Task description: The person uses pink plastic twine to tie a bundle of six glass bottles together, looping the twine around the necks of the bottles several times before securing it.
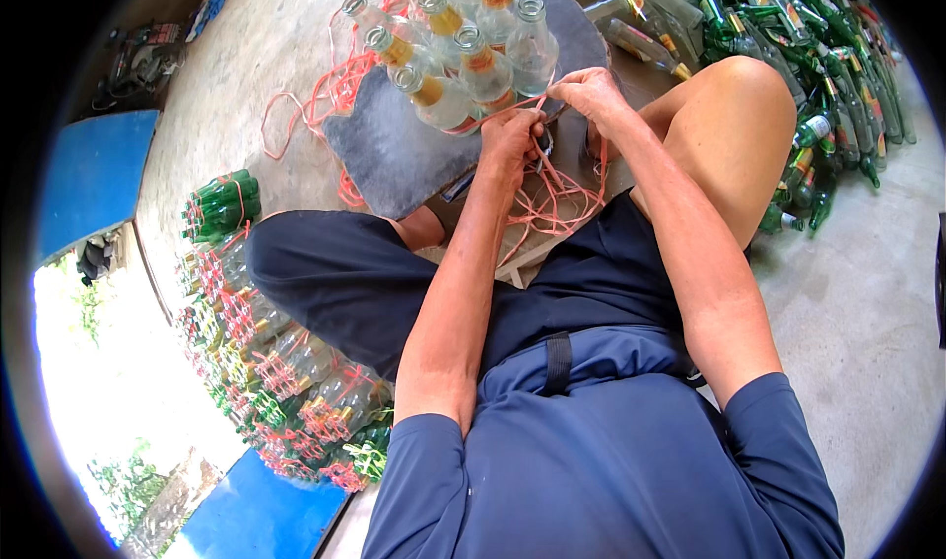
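Observation:
Several clear glass bottles [484, 75] stand upright in a tight cluster on a dark grey slab [399, 145]. Some carry yellow and red neck labels. Pink plastic twine [510, 106] runs along the near side of the cluster, low on the bottles. At that side my left hand [510, 136] grips the twine, fingers curled. Just to its right, my right hand [591, 95] pinches a strand between thumb and fingers beside the nearest right bottle. Loose twine [558, 201] hangs in a tangle below both hands. Whether the strands are knotted I cannot tell.
A large heap of loose green and clear bottles [798, 64] lies at the right. More twine [347, 79] is tangled beyond the slab's left side. Twine-tied bottle bundles [288, 367] are stacked at the left, near blue panels [96, 175] and a bright doorway [111, 367].

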`<state>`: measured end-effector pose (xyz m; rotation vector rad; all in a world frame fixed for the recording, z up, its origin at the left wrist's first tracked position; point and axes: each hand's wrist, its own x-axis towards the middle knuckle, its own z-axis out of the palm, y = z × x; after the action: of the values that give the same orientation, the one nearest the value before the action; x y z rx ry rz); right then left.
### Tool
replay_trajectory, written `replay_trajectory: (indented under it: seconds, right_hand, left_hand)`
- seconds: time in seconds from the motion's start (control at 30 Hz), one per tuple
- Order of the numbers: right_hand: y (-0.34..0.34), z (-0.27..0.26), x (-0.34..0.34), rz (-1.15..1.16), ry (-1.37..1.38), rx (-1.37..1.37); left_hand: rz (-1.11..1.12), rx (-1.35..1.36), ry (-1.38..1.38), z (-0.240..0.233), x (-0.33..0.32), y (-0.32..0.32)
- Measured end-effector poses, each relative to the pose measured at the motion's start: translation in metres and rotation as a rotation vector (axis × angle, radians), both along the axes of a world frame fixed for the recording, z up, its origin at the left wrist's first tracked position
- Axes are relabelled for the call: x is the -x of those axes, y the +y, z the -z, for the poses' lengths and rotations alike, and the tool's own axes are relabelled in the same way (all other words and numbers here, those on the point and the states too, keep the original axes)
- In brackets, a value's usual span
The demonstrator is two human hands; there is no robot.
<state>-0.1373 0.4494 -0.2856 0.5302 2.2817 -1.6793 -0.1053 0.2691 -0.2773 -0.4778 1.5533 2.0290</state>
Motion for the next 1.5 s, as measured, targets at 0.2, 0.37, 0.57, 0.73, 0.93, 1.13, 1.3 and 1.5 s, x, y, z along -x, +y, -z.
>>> replay_trajectory:
  seconds: [0.2,0.37,0.57,0.73,0.93,1.13,1.3,1.5]
  right_hand:
    - [0.001,0.004,0.006,0.001,-0.015,0.013]
    - [0.004,0.004,0.01,0.067,-0.046,0.082]
    - [0.01,0.018,0.021,0.133,-0.057,0.096]
    - [0.014,0.012,0.025,0.11,-0.052,0.025]
    - [0.018,0.014,0.026,0.066,-0.094,0.008]
    - [0.015,0.005,0.024,0.07,-0.21,0.053]
    - [0.015,-0.002,0.021,0.053,-0.247,0.033]
    - [0.012,-0.013,0.016,-0.029,-0.176,-0.135]
  left_hand:
    - [-0.018,0.002,-0.002,-0.002,0.0,0.003]
    - [-0.032,0.026,0.046,0.006,0.0,0.009]
    - [-0.071,-0.011,0.068,0.013,0.006,0.02]
    - [-0.036,0.009,0.045,0.011,0.01,0.024]
    - [-0.055,-0.038,0.001,0.007,0.009,0.023]
    - [-0.085,-0.087,0.007,0.009,0.006,0.015]
    - [-0.1,-0.13,-0.013,0.0,0.004,0.017]
    - [-0.101,-0.109,-0.017,0.0,0.002,0.018]
